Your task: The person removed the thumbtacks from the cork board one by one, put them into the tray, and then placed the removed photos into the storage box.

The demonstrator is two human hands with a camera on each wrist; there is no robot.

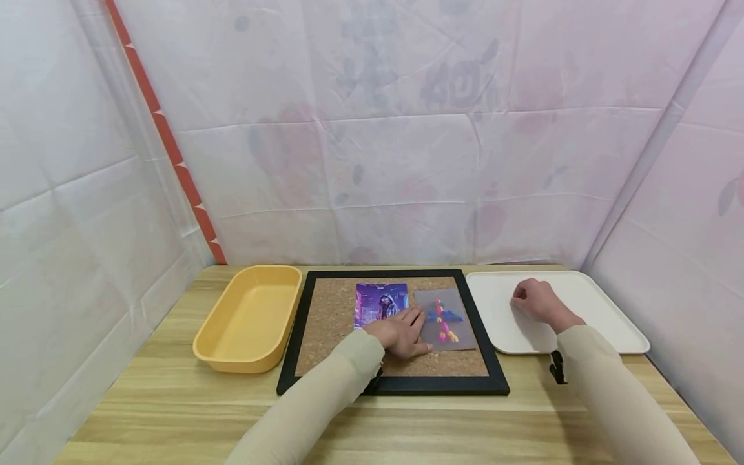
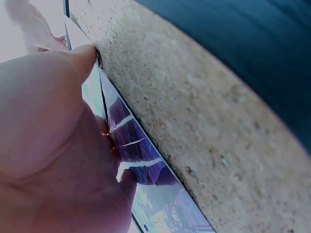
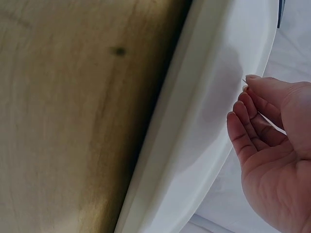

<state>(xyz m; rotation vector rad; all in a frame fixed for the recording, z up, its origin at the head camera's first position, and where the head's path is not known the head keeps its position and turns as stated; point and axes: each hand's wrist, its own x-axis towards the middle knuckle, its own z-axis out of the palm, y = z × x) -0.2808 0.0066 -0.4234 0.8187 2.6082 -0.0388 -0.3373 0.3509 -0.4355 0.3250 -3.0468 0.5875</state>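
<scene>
One grey print (image 1: 444, 321) stretches lengthwise forward; left grip (image 1: 402, 334) lies flat, right grip (image 1: 536, 302) pinches a pin (image 3: 244, 81).

Cannot read any word, brand or number; can make out faint character-like marks (image 1: 459, 85) high on the pale cloth (image 1: 401, 161); likewise tiny print-like specks (image 2: 203, 227) edging the purple card (image 1: 374, 302), illegible.

The table (image 1: 174, 413) carries basin (image 1: 250, 323), corkboard (image 1: 325, 329) — and tray (image 1: 599, 316).
</scene>
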